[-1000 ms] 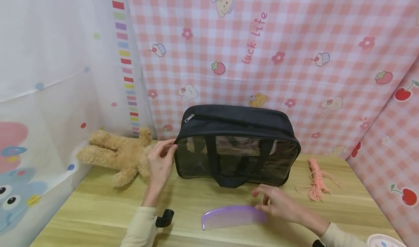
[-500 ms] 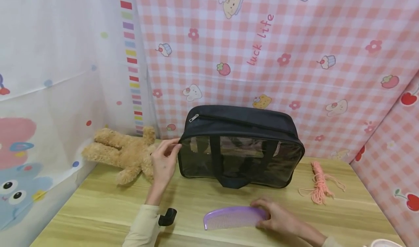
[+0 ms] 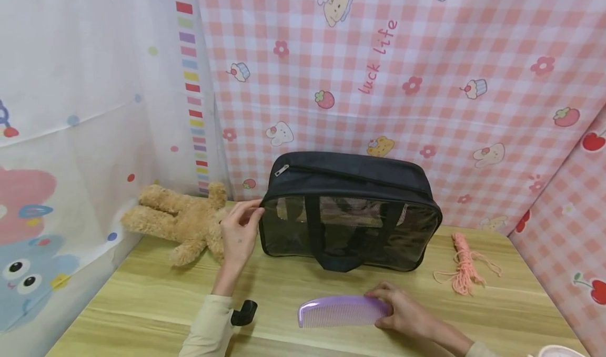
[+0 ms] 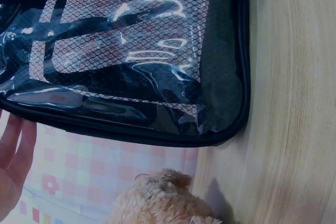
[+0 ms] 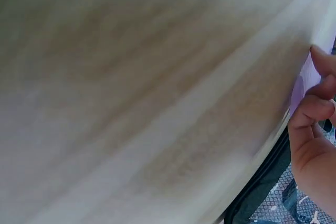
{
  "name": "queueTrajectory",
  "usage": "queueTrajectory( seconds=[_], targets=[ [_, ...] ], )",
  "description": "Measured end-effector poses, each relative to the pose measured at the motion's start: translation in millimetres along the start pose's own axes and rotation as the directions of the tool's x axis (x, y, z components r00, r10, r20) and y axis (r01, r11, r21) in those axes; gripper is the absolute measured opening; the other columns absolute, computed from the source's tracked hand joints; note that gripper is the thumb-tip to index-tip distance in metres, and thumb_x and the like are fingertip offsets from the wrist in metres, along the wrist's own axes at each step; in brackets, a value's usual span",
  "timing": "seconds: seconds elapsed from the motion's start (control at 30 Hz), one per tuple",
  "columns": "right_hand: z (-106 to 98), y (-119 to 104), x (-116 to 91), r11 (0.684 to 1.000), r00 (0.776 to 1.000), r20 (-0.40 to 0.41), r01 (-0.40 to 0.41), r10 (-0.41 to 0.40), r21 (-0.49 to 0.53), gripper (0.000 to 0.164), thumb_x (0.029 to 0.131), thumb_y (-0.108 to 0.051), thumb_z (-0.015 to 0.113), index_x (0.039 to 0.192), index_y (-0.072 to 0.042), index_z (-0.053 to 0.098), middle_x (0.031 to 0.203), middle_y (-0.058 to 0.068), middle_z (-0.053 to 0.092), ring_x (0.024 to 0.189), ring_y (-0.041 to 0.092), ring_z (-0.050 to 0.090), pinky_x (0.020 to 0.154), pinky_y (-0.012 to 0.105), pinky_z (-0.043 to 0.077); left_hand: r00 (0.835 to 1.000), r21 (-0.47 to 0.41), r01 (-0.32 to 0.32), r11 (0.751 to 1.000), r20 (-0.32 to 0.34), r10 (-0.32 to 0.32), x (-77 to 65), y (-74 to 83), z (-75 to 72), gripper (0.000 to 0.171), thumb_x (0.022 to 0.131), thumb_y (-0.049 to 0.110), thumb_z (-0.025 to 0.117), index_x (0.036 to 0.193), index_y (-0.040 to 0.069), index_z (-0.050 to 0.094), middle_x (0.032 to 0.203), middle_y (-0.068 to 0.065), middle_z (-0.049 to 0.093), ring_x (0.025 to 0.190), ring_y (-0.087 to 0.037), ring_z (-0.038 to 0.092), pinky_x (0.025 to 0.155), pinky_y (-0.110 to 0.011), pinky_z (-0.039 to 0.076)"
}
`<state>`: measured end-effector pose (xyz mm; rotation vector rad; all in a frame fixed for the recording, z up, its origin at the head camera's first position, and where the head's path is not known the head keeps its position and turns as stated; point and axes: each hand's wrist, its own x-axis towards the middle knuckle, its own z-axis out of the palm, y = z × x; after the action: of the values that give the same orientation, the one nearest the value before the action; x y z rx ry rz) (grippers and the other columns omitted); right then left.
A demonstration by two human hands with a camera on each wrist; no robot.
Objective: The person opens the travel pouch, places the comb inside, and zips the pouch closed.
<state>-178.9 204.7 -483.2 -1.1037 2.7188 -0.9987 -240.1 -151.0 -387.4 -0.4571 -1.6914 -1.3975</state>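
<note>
Pinching the purple comb (image 3: 338, 309) between thumb and fingers of my right hand (image 3: 402, 312), I have its near end, and the rest stretches toward my left hand's side; whether it has left the table (image 3: 156, 304) I cannot tell. Beyond it, between my hands, the black bag (image 3: 350, 181) stands upright, and my left hand (image 3: 239, 236) pinches its upper corner. By my judgement, the grip on the comb and the steadying of the bag are done; moving the comb anywhere is left, since it lies wholly outside the bag. I cannot tell whether the zip is undone. Outside my left hand lies the teddy bear (image 3: 187, 220); past my right hand, the pink yarn (image 3: 465, 267), neither one held.
</note>
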Motion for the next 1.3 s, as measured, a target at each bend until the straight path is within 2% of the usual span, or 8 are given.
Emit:
queueTrajectory(
  seconds=[0.07,0.17,0.27,0.47,0.67,0.93,1.13,1.3],
  targets=[
    [0.9,-0.1,0.0,1.0,0.999,-0.028,0.02,-0.02,0.023,0.046,0.073,0.001,0.077,0.117,0.001,0.063,0.104,0.006,0.054,0.074,0.005,0.047,0.059,0.021,0.044,1.0,0.001,-0.002,1.0,-0.002,0.002,-0.2,-0.1,0.2,0.014,0.082,-0.01,0.068,0.095,-0.008,0.07,0.085,-0.019,0.066,0.069,-0.029,0.064,0.062,-0.018,0.049],
    [1.7,-1.1,0.6,0.999,0.996,-0.076,0.04,-0.038,0.025,0.045,0.072,0.007,0.075,0.115,0.0,0.065,0.1,0.003,0.054,0.076,0.006,0.047,0.059,0.021,0.044,1.0,-0.003,-0.004,1.0,-0.002,0.004,-0.3,0.2,-0.1,0.014,0.082,-0.01,0.068,0.095,-0.008,0.07,0.085,-0.019,0.066,0.069,-0.029,0.064,0.062,-0.018,0.049],
    [1.2,-3.1,1.2,0.999,0.994,-0.108,0.023,-0.019,0.033,0.043,0.071,0.01,0.073,0.112,-0.001,0.066,0.098,0.003,0.056,0.072,0.006,0.046,0.058,0.021,0.043,1.0,-0.008,-0.008,1.0,0.002,0.008,0.1,0.4,-0.4,0.014,0.082,-0.01,0.068,0.095,-0.008,0.07,0.085,-0.02,0.066,0.069,-0.03,0.064,0.063,-0.018,0.049],
    [0.5,-6.9,2.7,0.999,0.984,-0.174,-0.03,0.034,0.027,0.032,0.073,0.01,0.072,0.101,-0.006,0.07,0.095,0.0,0.059,0.066,0.002,0.045,0.054,0.021,0.043,1.0,-0.01,-0.013,1.0,0.004,0.013,2.1,1.5,-0.2,0.013,0.082,-0.01,0.068,0.095,-0.008,0.07,0.085,-0.02,0.066,0.069,-0.032,0.064,0.063,-0.019,0.05],
    [1.9,-7.6,2.0,1.0,0.968,-0.249,-0.009,0.005,-0.013,0.027,0.074,0.007,0.075,0.094,-0.01,0.07,0.093,-0.001,0.061,0.066,0.002,0.046,0.051,0.02,0.041,1.0,0.002,-0.008,1.0,0.0,0.008,2.0,2.2,0.1,0.014,0.082,-0.011,0.068,0.095,-0.008,0.07,0.085,-0.019,0.066,0.068,-0.033,0.064,0.062,-0.019,0.05],
    [1.8,-5.5,-1.3,1.0,0.959,-0.284,0.013,-0.007,0.019,0.021,0.081,0.004,0.07,0.096,-0.011,0.071,0.091,-0.003,0.065,0.065,0.0,0.046,0.05,0.02,0.042,1.0,0.008,0.002,1.0,0.0,-0.002,0.0,2.3,0.0,0.013,0.082,-0.011,0.067,0.095,-0.008,0.07,0.085,-0.019,0.065,0.068,-0.031,0.064,0.062,-0.018,0.049],
    [1.9,-5.3,-1.5,0.997,0.95,-0.306,0.072,-0.057,0.037,0.02,0.082,0.005,0.068,0.095,-0.01,0.072,0.091,-0.002,0.066,0.07,0.003,0.052,0.054,0.021,0.045,1.0,-0.009,0.007,1.0,0.004,-0.006,-1.5,1.7,-1.2,0.013,0.082,-0.011,0.067,0.095,-0.009,0.07,0.086,-0.02,0.066,0.069,-0.03,0.063,0.06,-0.017,0.047],
    [-1.5,-7.1,-0.5,0.993,0.945,-0.322,0.089,-0.058,0.083,0.018,0.083,0.007,0.067,0.093,-0.007,0.072,0.089,0.002,0.066,0.073,0.005,0.053,0.056,0.022,0.046,1.0,-0.011,0.011,1.0,0.025,-0.011,-0.8,1.8,-1.4,0.014,0.083,-0.011,0.066,0.097,-0.009,0.069,0.086,-0.02,0.065,0.069,-0.032,0.063,0.059,-0.017,0.047]
  ],
)
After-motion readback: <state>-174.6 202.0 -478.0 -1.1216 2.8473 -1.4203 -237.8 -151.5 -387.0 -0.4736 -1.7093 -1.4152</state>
